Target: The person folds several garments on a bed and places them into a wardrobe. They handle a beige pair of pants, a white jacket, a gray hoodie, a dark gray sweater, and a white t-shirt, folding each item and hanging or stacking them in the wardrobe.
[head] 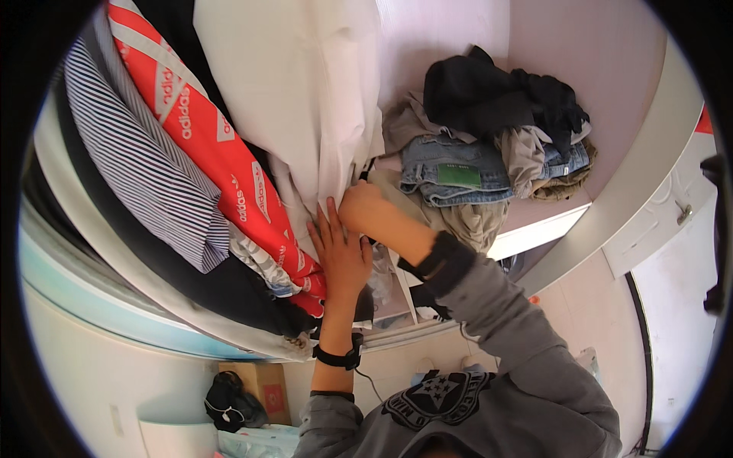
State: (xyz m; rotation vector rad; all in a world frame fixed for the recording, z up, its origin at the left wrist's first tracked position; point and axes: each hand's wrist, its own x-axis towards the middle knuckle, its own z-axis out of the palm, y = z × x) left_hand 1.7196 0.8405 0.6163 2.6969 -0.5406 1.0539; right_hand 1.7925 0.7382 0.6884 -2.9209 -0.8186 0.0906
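A long white garment (292, 74) hangs in front of me inside a wardrobe, its lower part gathered in folds. My left hand (345, 257) lies flat against those folds, fingers extended and slightly apart. Just to the right, my right hand (362, 207) is curled into a fist on the garment's lower right edge, with its fingertips hidden. A red Adidas-print garment (229, 166) hangs directly left of my left hand. Farther left is a black-and-white striped garment (143, 154).
Right of my hands, folded jeans (455, 169), beige trousers (472, 220) and a black garment (481, 97) are piled on a shelf (550, 220). A cardboard box (257, 380) and a black bag (229, 395) stand at lower left. A white door (647, 217) is at right.
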